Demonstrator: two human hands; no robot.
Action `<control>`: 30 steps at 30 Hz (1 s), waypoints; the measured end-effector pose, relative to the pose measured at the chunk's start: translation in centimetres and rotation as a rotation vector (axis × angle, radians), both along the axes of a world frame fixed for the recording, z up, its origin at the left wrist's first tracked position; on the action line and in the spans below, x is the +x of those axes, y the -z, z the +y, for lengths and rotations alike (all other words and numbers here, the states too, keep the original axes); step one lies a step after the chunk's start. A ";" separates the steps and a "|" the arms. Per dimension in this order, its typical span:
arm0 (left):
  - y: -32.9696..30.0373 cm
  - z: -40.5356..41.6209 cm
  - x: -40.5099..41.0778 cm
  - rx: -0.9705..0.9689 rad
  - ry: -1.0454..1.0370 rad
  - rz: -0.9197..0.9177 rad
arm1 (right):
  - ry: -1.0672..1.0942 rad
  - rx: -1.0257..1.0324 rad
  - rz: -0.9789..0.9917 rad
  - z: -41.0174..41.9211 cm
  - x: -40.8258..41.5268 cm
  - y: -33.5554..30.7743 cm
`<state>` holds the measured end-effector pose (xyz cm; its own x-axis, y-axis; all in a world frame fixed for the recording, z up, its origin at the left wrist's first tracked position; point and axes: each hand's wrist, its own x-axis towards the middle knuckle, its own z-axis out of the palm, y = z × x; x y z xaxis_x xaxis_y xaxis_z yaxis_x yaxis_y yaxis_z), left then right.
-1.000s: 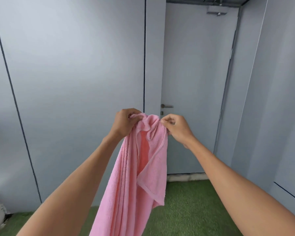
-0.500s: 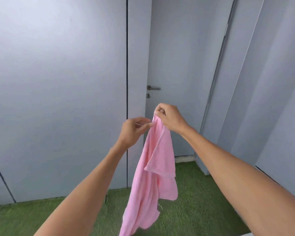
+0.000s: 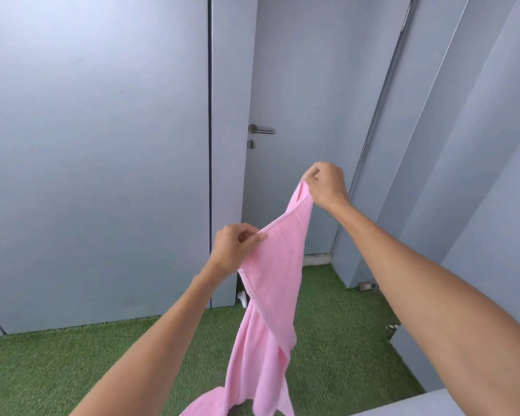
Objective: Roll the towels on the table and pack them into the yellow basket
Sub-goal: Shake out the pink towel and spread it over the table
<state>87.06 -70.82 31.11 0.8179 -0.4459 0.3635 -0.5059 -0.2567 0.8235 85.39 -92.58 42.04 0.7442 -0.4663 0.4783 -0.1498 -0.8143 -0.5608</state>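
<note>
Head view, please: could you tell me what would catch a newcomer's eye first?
A pink towel hangs mid-frame, its top edge pinched between the left hand and the higher right hand. Behind it stands a grey door with a metal handle, above green artificial turf.

No text, label, brand or number can be read anywhere.

Pretty bright, soft even daylight, no glare; wall [image 3: 96,145] shades paler toward 11 o'clock; wide-angle lens bends the panel lines around 1 to 3 o'clock; slight softness overall.
</note>
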 end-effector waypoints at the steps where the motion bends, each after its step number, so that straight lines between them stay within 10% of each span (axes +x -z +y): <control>1: 0.2 0.8 0.6 0.022 0.006 0.007 | 0.026 0.050 0.019 -1.1 -0.5 0.8; 12: -4.9 1.1 2.0 0.310 0.162 -0.242 | -0.684 0.409 0.794 2.2 -4.0 4.7; 30: -2.9 4.9 0.0 -0.224 0.246 0.347 | -0.741 0.559 0.470 6.3 -3.7 3.5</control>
<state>87.02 -65.87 34.02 0.7879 -0.5836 0.1966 -0.2145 0.0392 0.9759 81.70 -86.32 38.53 0.9900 0.1182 -0.0776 -0.0189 -0.4333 -0.9011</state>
